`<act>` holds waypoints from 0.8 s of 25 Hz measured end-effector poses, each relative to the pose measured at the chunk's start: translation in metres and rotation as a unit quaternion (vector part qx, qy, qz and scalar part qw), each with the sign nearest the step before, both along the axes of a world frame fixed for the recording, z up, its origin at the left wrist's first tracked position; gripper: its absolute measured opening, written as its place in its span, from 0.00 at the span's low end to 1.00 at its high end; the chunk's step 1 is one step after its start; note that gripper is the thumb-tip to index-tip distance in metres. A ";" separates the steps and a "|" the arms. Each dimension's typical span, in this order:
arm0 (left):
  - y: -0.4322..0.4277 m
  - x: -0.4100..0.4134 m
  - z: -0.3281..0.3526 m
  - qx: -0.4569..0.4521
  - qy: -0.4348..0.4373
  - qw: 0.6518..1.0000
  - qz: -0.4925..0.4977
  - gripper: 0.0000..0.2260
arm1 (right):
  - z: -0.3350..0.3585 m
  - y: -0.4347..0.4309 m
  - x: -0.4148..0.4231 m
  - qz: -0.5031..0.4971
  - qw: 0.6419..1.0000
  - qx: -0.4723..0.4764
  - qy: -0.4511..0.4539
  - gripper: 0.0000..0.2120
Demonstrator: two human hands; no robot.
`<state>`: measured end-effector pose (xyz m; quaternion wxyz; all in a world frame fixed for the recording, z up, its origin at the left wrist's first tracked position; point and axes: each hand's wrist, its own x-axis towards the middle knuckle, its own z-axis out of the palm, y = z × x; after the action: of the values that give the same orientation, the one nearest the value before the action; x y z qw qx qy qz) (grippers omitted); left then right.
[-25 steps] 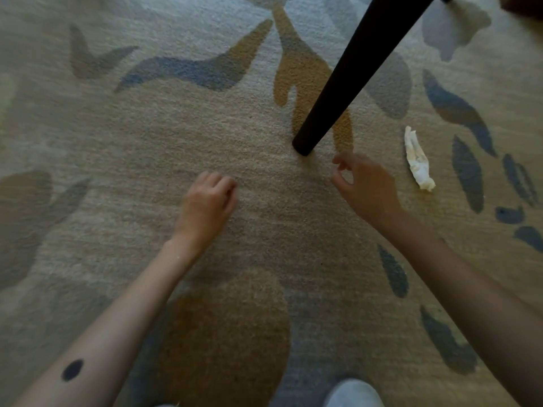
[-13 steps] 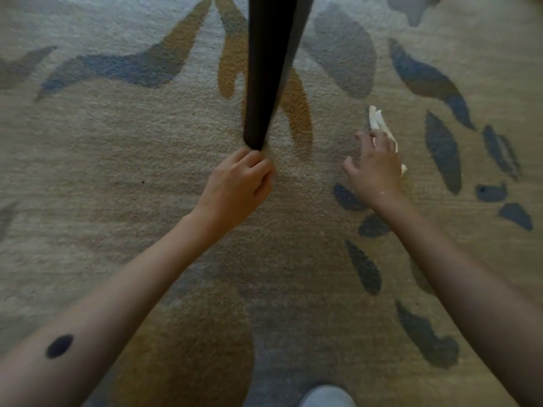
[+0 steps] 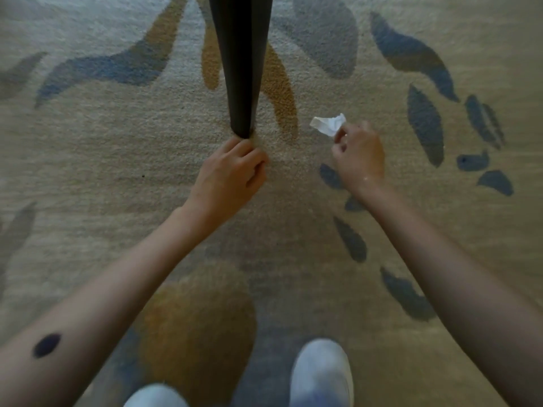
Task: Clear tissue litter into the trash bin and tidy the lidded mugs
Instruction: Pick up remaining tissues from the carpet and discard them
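A crumpled white tissue (image 3: 328, 125) is pinched in the fingertips of my right hand (image 3: 359, 155), held just above the patterned carpet. My left hand (image 3: 230, 177) is loosely curled with nothing in it, its knuckles close to the foot of a dark table leg. No trash bin and no lidded mugs are in view.
The dark tapered table leg (image 3: 241, 63) comes down to the carpet (image 3: 88, 160) at centre, just ahead of my left hand. My two light shoes (image 3: 321, 374) show at the bottom edge. The beige carpet with blue and ochre patches fills the view.
My right hand reached the tissue lying on the carpet, closed on it and lifted it. My left hand moved forward to the table leg's foot. The view shifted closer and to the right.
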<state>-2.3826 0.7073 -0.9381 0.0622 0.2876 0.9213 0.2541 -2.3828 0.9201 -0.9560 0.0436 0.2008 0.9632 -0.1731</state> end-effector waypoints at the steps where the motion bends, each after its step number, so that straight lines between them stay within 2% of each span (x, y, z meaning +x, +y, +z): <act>1: -0.002 0.006 0.020 0.001 -0.008 1.000 0.000 0.07 | 0.022 -0.008 0.007 0.006 1.000 -0.008 0.004 0.08; 6: -0.028 0.044 0.157 -0.010 -0.013 1.000 0.000 0.07 | 0.165 -0.041 0.049 0.033 0.997 -0.058 0.032 0.05; 10: -0.049 0.060 0.287 -0.010 -0.010 1.000 0.015 0.07 | 0.294 -0.068 0.078 0.043 0.996 -0.081 0.001 0.04; 17: -0.089 0.066 0.532 0.047 0.052 0.992 0.105 0.06 | 0.535 -0.129 0.076 0.080 0.984 -0.144 0.069 0.03; 20: -0.115 0.070 0.623 0.054 0.100 0.981 0.155 0.06 | 0.629 -0.164 0.066 0.146 0.972 -0.159 0.097 0.03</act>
<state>-2.3122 0.5922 -0.3149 -0.0862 0.1684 0.9412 0.2800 -2.3167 0.7559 -0.3271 0.0064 0.0304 0.9419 -0.3344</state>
